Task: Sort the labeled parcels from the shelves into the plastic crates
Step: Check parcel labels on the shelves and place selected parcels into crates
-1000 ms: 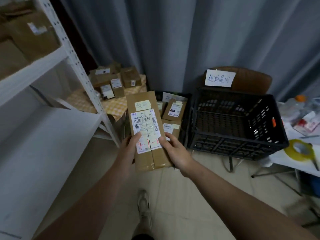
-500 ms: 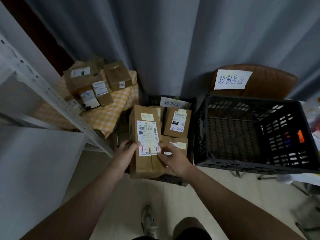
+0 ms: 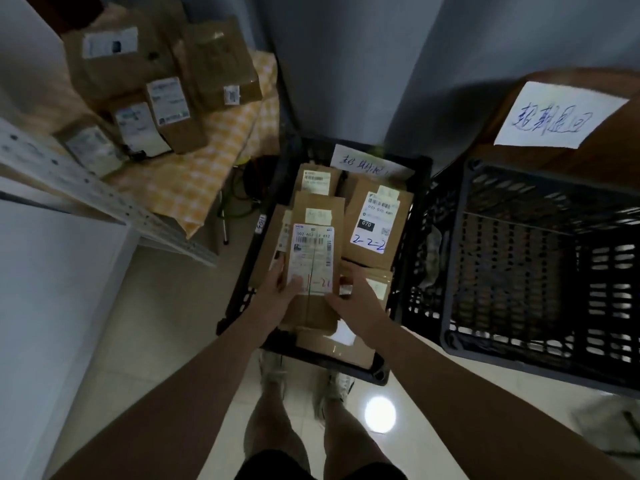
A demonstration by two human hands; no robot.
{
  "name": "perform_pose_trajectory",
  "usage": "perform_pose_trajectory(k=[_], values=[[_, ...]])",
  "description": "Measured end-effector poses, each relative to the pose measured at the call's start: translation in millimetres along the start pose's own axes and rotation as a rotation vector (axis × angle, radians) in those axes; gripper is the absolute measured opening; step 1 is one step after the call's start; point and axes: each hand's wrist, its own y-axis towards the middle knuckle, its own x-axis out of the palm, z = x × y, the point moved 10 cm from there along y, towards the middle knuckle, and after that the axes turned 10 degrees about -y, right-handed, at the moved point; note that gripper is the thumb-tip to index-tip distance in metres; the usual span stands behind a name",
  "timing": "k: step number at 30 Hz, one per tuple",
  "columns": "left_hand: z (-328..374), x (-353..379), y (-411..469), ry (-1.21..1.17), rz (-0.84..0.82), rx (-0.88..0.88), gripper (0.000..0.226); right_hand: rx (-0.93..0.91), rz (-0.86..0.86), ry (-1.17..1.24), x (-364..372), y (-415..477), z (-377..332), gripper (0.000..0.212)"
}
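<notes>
A long brown parcel (image 3: 313,216) with a white shipping label and red handwriting lies over the low black crate (image 3: 242,289) on the floor. My left hand (image 3: 278,292) grips its near left edge, thumb on the label. My right hand (image 3: 358,301) holds its near right side. Under and beside it the crate holds several other brown parcels, one (image 3: 377,223) marked 2-2-2 in blue. To the right stands a larger black crate (image 3: 540,258), which appears to hold no parcels, with a handwritten paper sign (image 3: 554,116) behind it.
Several labeled brown parcels (image 3: 162,77) sit on a yellow checked cloth (image 3: 194,174) at the upper left. A white metal shelf (image 3: 69,181) runs along the left. My legs and shoes stand on the pale tiled floor right before the low crate.
I stepped up to the low crate and leaned over it. Both hands carried the long parcel forward and down from chest height to lie over the parcels in the crate.
</notes>
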Motion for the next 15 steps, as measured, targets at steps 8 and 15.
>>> perform_pose_trajectory(k=[8,15], values=[[-19,-56,49,0.135,0.071,-0.047,0.053,0.016,0.068,-0.09,45,45,-18,0.063],[15,-71,88,0.145,0.058,-0.042,0.035,0.031,0.233,-0.163,41,83,-44,0.071]])
